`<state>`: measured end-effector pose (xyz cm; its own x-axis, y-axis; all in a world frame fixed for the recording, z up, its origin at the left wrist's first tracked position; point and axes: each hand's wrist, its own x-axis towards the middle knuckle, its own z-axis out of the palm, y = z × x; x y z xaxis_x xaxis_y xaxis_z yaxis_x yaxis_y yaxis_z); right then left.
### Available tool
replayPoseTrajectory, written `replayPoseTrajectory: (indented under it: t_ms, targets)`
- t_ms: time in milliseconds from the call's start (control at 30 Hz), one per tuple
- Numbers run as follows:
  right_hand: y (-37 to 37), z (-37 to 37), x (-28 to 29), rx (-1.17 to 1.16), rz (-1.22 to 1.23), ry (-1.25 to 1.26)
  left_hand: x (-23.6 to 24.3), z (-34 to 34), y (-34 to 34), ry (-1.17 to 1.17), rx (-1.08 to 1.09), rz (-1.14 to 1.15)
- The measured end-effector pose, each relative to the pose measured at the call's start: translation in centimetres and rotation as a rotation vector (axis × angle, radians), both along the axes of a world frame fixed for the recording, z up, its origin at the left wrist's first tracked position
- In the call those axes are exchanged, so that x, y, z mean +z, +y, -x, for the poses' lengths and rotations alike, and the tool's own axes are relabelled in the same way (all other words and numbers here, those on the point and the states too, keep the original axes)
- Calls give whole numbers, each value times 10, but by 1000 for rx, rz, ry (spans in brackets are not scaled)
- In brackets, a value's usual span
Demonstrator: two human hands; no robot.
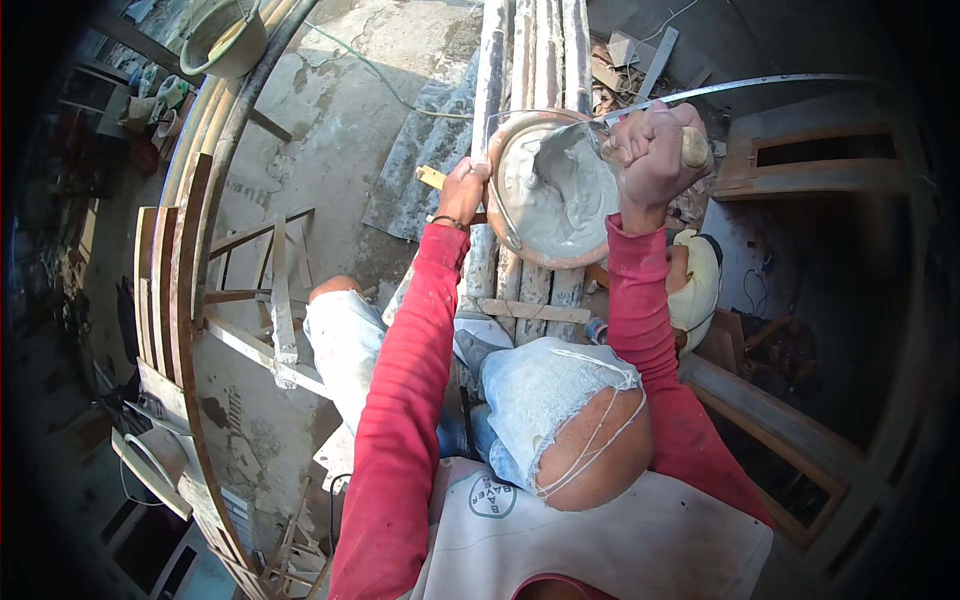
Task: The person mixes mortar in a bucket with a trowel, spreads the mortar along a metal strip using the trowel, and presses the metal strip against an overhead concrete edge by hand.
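Note:
A round, orange-brown bucket (498, 222) of wet grey mortar (575, 225) stands ahead of me on the bamboo poles. My right hand (655, 150) is closed around a trowel's wooden handle (694, 147), over the bucket's right rim. The trowel blade (583, 133) reaches into the far part of the mortar, partly hidden. At the left rim, my left hand (464, 192) is closed on a thing with a yellow end (431, 177) sticking out to the left. Its kind is hidden by my fingers.
Bamboo poles (530, 60) run away under the bucket. Below on the right is another person (697, 290) in a pale yellow shirt. A hanging bucket (225, 42) is far left, wooden planks (180, 270) at left, wooden frames (810, 150) at right. Concrete ground (330, 120) lies far below.

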<state>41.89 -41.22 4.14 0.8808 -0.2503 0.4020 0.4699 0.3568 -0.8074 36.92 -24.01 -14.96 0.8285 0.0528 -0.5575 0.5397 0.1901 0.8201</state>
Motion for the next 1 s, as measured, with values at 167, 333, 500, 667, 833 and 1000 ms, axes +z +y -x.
replayPoseTrajectory:
  t_ms: [167,333,500,667,833,1000]
  targets:
    - [-27,-16,-98,-237,291,7,14,-8,-24,26,138,93]
    - [-38,48,-56,170,163,236,-5,1,-10,-6,116,14]
    - [-68,75,-19,136,-55,140,14,0,-7,-39,143,59]
    - [-30,-2,-121,-119,297,262,-3,-11,-25,-41,105,133]
    - [-9,-6,-9,-80,-27,29,8,0,-1,-3,-7,14]
    - [-17,-9,-76,-66,155,114,-1,-8,-13,26,-40,9]
